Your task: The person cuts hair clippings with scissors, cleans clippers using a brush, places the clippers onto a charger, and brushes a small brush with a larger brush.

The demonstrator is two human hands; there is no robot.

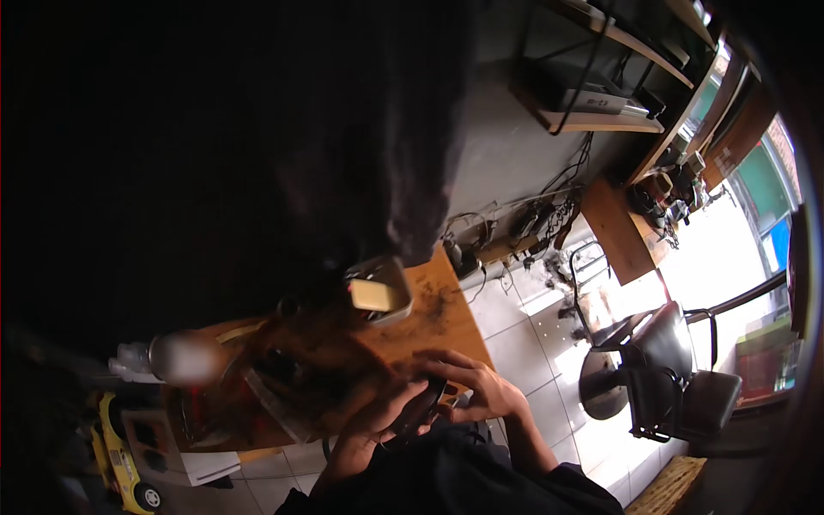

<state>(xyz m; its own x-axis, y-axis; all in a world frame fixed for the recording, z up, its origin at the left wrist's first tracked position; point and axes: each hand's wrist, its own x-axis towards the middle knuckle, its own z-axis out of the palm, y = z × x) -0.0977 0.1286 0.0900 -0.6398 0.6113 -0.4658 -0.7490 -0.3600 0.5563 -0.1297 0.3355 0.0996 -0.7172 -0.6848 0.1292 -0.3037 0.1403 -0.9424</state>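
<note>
Both hands are close together in front of my dark clothing, at the near edge of a wooden table (429, 322). My left hand (382, 421) is closed around a dark, elongated object (421, 408) whose kind I cannot make out. From the other side, my right hand (482, 388) grips the same object, its fingers bent over the upper end and the thumb lower down. Shadow hides parts of the left fingers. Beyond the hands, a grey container (396, 276) with a yellowish block (374, 295) in it stands on the table.
A large dark blurred shape (257, 154) covers the upper left. A blurred whitish bottle (184, 359) and a yellow toy car (120, 468) are at left. To the right stand a black salon-style chair (665, 360) and a wooden counter (620, 236); a shelf (601, 123) hangs above.
</note>
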